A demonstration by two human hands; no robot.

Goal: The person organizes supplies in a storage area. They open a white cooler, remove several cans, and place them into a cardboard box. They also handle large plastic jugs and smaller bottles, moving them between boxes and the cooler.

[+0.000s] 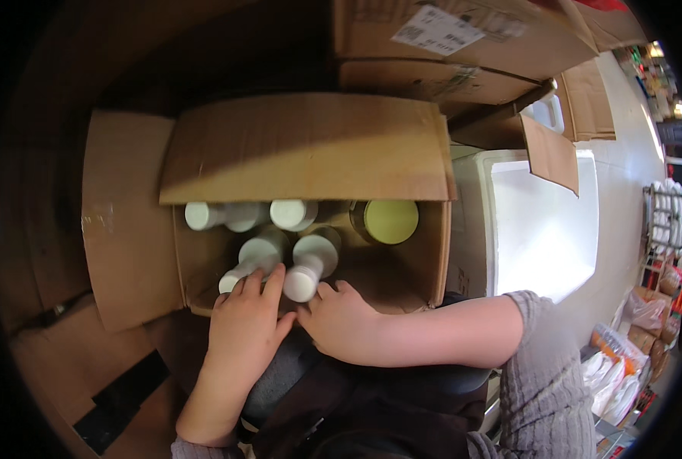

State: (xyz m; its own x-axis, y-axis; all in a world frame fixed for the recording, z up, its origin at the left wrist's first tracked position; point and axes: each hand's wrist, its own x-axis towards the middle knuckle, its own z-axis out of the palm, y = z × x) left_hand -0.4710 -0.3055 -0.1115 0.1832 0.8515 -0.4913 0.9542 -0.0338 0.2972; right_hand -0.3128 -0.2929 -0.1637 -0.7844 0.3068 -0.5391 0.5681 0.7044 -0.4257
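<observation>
An open cardboard box [444, 258] lies before me with several white-capped bottles and a jar with a yellow-green lid [392, 222] inside. My left hand [246, 321] reaches over its near edge, fingers lying across the top of a translucent bottle [259, 252] and partly hiding its cap; the thumb is apart. Beside it, my right hand [341, 324] has its fingertips against or close by the white cap of a second bottle [300, 285]. Whether either hand grips its bottle is not clear. Farther back are another white-capped bottle [288, 214] and a smaller white cap [197, 216], partly under the flap.
The box's back flap [306, 149] overhangs its far side; a side flap [128, 218] spreads left. At right stands a white foam box [490, 229]. Stacked cartons [432, 80] rise behind, beside an open carton with a white jug [547, 115]. Plastic bags [610, 378] lie far right.
</observation>
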